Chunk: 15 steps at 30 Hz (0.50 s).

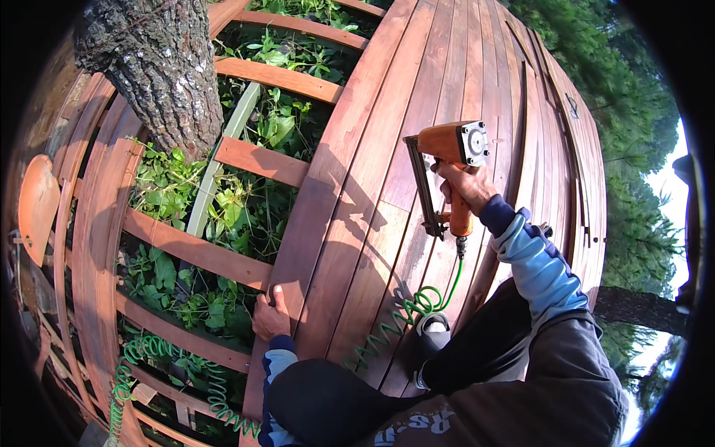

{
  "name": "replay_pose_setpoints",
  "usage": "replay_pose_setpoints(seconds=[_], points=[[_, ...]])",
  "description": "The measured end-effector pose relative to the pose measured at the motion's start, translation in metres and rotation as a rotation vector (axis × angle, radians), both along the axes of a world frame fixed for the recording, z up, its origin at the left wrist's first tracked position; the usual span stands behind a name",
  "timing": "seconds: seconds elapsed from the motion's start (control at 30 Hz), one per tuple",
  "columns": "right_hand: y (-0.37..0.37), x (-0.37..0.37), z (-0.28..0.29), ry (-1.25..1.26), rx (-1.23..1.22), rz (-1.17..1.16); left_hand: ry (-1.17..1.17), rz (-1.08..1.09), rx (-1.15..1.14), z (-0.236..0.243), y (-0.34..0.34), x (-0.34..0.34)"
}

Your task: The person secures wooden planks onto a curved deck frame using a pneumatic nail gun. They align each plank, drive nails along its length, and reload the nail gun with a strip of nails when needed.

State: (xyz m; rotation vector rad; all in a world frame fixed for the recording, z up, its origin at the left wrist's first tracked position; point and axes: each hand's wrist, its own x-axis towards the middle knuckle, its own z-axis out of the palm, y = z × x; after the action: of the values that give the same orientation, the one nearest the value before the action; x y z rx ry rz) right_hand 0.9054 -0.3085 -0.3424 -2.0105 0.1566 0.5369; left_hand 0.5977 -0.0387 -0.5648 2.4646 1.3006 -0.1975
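My right hand (pixel 468 185) is wrapped round the grip of an orange pneumatic nail gun (pixel 450 141), held up above the deck boards. Its black magazine (pixel 423 186) points down along the gun's left side. A green coiled air hose (pixel 417 302) runs from the base of the grip down to the boards near my foot. My left hand (pixel 271 316) rests at the edge of the outermost deck board (pixel 292 257), its thumb up on the wood and the other fingers partly hidden past the edge. The nail gun's shadow falls on the boards to the left.
Wooden joists (pixel 197 252) cross an open gap with green plants (pixel 156 272) below. A thick tree trunk (pixel 167 82) rises through the gap at the far left. More hose (pixel 149 346) coils over the joists at lower left. Loose planks (pixel 530 127) lie on the deck's right side.
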Motion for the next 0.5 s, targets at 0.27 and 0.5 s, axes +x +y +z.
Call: replay_pose_setpoints(seconds=[0.27, 0.5], points=[[0.0007, 0.0003, 0.0011, -0.079, 0.077, 0.014, -0.037, -0.003, -0.023, -0.0012, 0.0007, -0.0026], [-0.0011, 0.0028, 0.0038, -0.030, 0.096, 0.030, -0.060, 0.010, 0.004, 0.0006, -0.0007, -0.0018]])
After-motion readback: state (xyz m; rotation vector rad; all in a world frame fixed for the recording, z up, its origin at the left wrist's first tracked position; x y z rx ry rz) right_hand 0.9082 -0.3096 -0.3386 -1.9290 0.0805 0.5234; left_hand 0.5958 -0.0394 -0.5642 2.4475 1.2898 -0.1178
